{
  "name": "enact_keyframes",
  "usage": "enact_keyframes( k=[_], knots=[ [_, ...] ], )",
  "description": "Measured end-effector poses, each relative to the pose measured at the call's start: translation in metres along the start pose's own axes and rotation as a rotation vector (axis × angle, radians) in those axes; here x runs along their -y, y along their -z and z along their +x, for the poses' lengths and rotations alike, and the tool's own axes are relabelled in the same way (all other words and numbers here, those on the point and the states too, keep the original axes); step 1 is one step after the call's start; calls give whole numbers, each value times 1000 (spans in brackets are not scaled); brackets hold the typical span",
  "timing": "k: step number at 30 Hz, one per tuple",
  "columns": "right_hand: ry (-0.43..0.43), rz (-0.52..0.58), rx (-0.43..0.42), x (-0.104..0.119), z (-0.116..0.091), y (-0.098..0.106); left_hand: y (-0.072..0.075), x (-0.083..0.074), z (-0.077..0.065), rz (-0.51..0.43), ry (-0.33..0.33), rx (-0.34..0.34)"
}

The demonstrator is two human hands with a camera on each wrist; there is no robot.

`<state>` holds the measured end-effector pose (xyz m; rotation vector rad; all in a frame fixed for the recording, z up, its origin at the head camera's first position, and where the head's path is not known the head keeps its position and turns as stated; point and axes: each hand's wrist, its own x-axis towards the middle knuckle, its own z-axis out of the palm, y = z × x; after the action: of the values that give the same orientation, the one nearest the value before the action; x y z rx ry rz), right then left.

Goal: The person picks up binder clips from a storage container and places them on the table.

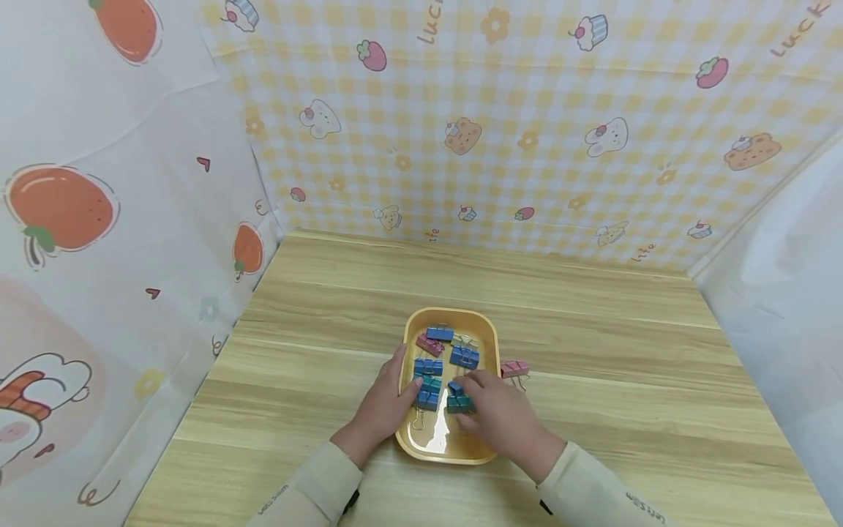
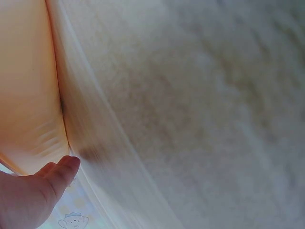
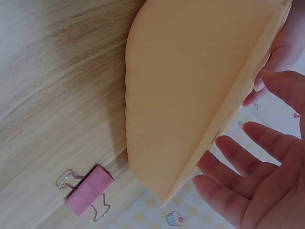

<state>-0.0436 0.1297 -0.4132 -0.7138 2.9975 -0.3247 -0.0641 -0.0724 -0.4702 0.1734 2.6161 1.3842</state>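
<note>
A yellow plastic tray [image 1: 411,443] stands on the wooden table with several blue, teal, pink and yellow binder clips in it. At its left side my left hand [image 1: 384,395] grips the tray, thumb over the rim, fingers [image 2: 64,174] along the outer wall. The thumb tip lies close to a teal binder clip [image 1: 429,382]. My right hand [image 1: 503,417] reaches over the right rim, beside a small blue binder clip [image 1: 455,389] and a teal one [image 1: 459,404]. In the right wrist view its thumb and fingers are apart, with nothing seen between them.
One pink binder clip [image 3: 90,190] lies on the table [image 1: 626,410] just outside the tray's right side. A patterned yellow-check cloth [image 1: 500,168] hangs behind the table, and a white printed cloth [image 1: 165,219] hangs on the left.
</note>
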Motion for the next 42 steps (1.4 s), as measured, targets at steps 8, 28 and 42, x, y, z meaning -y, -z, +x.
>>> enact_keyframes(
  k=[8,28,42],
  knots=[
    [9,-4,29,1,-2,-3,0,-1,-1,4,-6,-9],
    [84,-67,61,4,0,-16,0,-1,-1,-4,1,-8],
    [108,-175,91,8,5,-20,0,1,0,-5,11,8]
  ],
)
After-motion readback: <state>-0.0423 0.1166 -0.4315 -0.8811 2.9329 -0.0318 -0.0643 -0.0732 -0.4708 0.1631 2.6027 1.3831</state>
